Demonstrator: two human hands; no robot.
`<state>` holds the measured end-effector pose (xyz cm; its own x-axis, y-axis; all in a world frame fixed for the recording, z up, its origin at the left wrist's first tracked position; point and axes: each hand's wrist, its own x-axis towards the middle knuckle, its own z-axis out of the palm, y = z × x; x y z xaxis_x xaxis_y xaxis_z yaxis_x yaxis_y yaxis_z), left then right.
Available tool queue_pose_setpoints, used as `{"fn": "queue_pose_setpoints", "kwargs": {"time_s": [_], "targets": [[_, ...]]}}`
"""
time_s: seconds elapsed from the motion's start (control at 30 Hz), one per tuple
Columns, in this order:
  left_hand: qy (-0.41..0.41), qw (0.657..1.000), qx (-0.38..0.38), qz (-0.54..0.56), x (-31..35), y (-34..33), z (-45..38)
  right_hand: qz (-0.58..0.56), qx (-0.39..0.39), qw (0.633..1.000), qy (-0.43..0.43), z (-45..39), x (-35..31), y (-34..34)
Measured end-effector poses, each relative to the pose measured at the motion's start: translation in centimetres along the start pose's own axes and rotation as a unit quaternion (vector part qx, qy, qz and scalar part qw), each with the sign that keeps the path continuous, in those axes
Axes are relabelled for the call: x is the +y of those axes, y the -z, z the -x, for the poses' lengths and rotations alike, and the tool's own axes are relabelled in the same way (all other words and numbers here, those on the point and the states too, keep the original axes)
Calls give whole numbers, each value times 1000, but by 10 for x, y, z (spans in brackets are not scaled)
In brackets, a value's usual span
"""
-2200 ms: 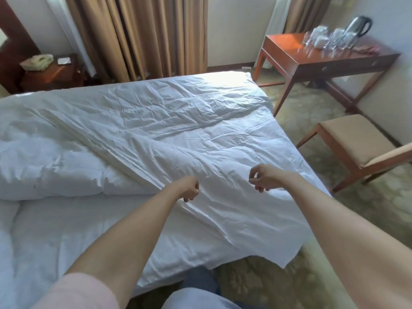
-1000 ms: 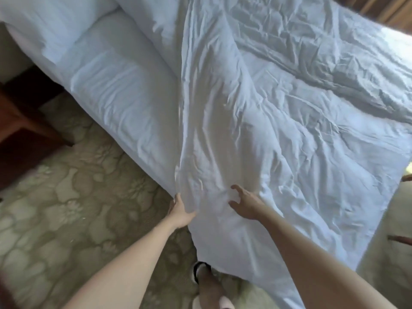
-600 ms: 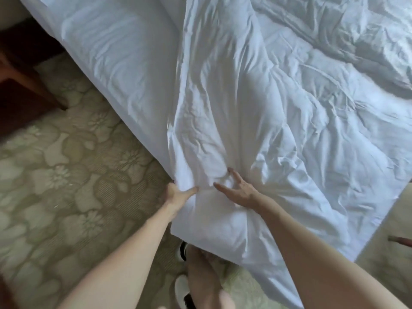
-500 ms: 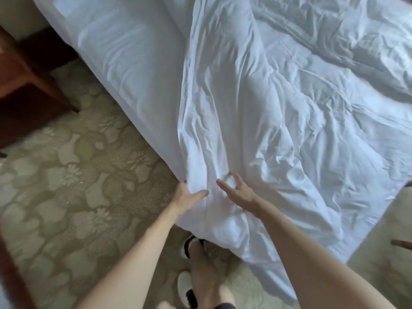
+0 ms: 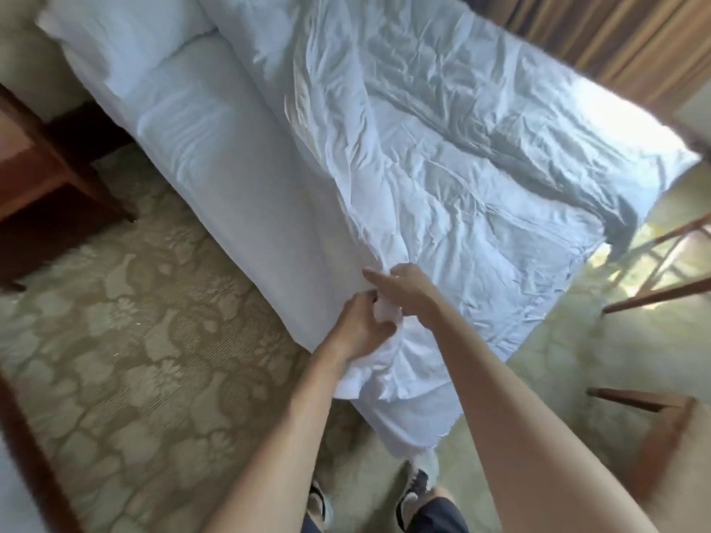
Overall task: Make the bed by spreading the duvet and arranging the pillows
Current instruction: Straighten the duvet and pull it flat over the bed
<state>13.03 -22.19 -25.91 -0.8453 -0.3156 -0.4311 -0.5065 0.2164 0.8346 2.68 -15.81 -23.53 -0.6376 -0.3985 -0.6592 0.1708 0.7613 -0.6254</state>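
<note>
A wrinkled white duvet [image 5: 442, 155] lies across the right part of the bed, its near corner bunched up at the bed's foot corner. My left hand [image 5: 359, 325] is closed on that bunched corner of the duvet. My right hand [image 5: 400, 286] rests on the same corner just above it, fingers pointing left and pressing the cloth. The bare white sheet of the mattress [image 5: 231, 178] shows on the left side. A white pillow [image 5: 115, 32] lies at the head of the bed, top left.
A dark wooden nightstand [image 5: 46, 178] stands left of the bed on patterned carpet [image 5: 134, 340]. A wooden chair [image 5: 654, 428] is close on the right, with wooden table legs [image 5: 661, 259] behind it. Brown curtains [image 5: 615, 40] hang at top right. My feet [image 5: 415, 494] are near the bed corner.
My view swung back to take in more of the bed. Both hands came together on the duvet corner, and my left hand closed around the bunched cloth.
</note>
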Motion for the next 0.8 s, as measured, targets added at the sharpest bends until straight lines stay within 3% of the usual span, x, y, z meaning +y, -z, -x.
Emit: {"fn": "queue_pose_setpoints", "kwargs": {"time_s": [0.1, 0.27, 0.57, 0.8], "targets": [[-14, 999, 40, 21, 48, -35, -8, 70, 36, 997, 24, -1, 1, 55], [-5, 992, 96, 76, 117, -101, -36, 46, 25, 996, 68, -28, 25, 177], [-44, 986, 88, 132, 270, -215, -109, 19, 30, 994, 106, -55, 51, 395], [-42, 981, 81, 173, 360, -283, -187, 32, 91, 990, 106, -91, 65, 518]]}}
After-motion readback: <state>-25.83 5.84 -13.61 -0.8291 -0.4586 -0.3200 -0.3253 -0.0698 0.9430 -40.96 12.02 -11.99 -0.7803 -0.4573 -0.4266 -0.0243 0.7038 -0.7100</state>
